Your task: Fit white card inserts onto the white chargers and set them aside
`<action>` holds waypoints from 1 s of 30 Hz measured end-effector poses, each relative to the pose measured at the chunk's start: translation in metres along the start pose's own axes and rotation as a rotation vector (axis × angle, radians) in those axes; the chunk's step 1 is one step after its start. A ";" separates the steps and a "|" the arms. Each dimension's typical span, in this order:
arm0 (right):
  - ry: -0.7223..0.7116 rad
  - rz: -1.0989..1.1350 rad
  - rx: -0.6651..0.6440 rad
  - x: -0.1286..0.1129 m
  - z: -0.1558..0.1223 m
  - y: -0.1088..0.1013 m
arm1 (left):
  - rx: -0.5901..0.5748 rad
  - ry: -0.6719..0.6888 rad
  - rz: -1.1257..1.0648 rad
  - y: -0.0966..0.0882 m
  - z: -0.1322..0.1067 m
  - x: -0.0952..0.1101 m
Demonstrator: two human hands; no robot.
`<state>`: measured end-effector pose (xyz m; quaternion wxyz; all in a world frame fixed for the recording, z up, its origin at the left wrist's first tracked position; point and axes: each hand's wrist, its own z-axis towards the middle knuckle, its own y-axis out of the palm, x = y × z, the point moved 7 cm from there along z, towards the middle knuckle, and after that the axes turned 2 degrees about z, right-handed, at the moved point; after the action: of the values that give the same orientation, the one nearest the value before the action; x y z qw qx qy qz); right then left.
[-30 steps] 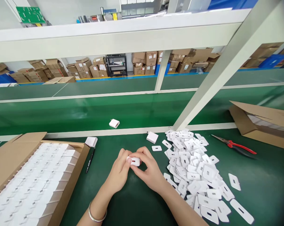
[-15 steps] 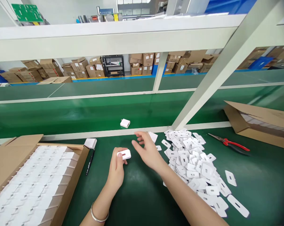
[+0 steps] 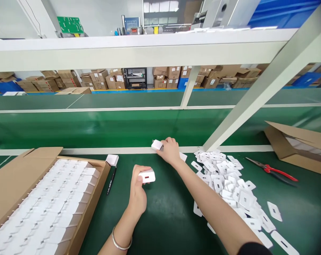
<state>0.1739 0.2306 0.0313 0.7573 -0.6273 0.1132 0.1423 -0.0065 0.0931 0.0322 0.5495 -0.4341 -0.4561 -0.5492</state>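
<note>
**Spotter A:** Your left hand [image 3: 138, 193] holds the small white plastic charger block with the red port [image 3: 147, 176]. Thumb and fingertips pinch it by its sides, with the port turned toward you. The block sits just above the dark green mat [image 3: 160, 219], close in front of you.

**Spotter B:** Your right hand [image 3: 170, 150] is stretched forward, well past the left. Its fingers are curled together, tips closed on a second white plastic block [image 3: 157, 144]. That block is at the white edge strip [image 3: 83, 151] of the green conveyor belt [image 3: 123, 127].

**Spotter A:** A third white block [image 3: 183, 156] lies just beside your right wrist. Right of your forearm is a heap of flat white slotted plastic cards [image 3: 224, 182]. Beyond the heap, red-handled pliers [image 3: 276, 170] lie near an open brown cardboard carton [image 3: 304, 131].

**Spotter B:** On your left stands an open cardboard box [image 3: 29, 157] holding rows of white blocks [image 3: 48, 205]. One loose white block [image 3: 112, 159] sits at its far corner. A black pen [image 3: 111, 180] lies beside the box wall. A silver bangle [image 3: 121, 242] circles your left wrist.
</note>
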 end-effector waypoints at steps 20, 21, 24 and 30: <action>0.079 1.323 -0.240 -0.039 -0.144 -0.013 | -0.243 0.078 0.207 0.025 -0.009 0.005; 0.079 1.317 -0.217 -0.036 -0.144 -0.013 | -0.284 0.094 0.220 0.028 -0.010 0.008; 0.065 1.289 -0.177 -0.030 -0.147 -0.018 | -0.407 0.124 0.221 0.034 -0.014 0.011; 0.054 1.235 -0.142 -0.032 -0.151 -0.033 | -0.512 0.141 0.158 0.038 -0.017 0.011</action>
<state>0.1569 0.0743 0.0448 0.4884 -0.4982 0.4644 0.5455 0.0314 0.0747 0.0405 0.4933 -0.5538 -0.2280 -0.6309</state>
